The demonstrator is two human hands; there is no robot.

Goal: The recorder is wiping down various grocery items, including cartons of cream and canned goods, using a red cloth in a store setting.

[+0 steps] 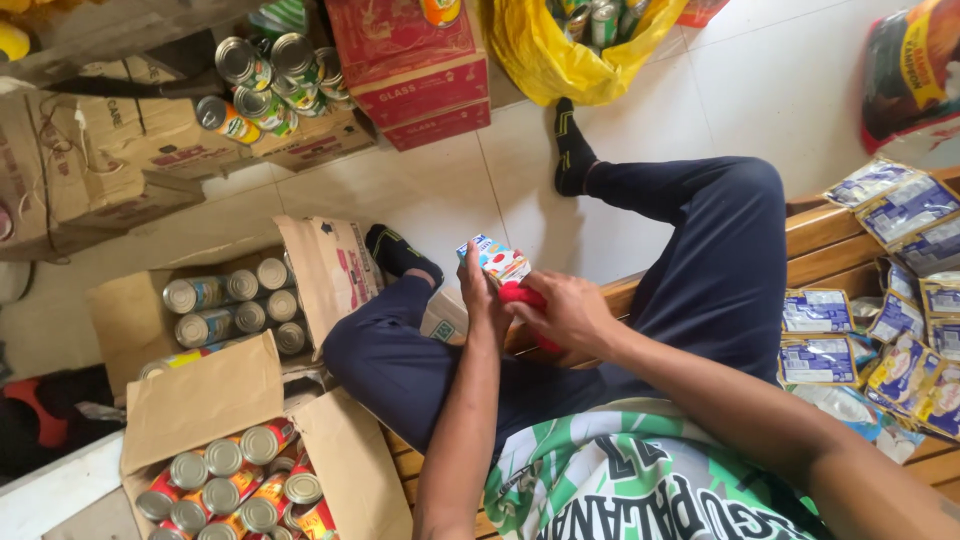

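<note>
Down at the left, an open cardboard box (205, 400) on the floor shows rows of tin cans (240, 490), lids up, with a second box of cans (225, 305) just behind it. Now the middle: the person sits on the wooden bench (830, 245), knees apart. The left hand (480, 295) grips a small white-and-blue carton (495, 262), held above the lap. The right hand (565, 315) closes around something red (520, 293), pressed right against the carton's lower edge. Over on the right, flat blue-and-white sachets (815, 335) lie scattered across the bench.
</note>
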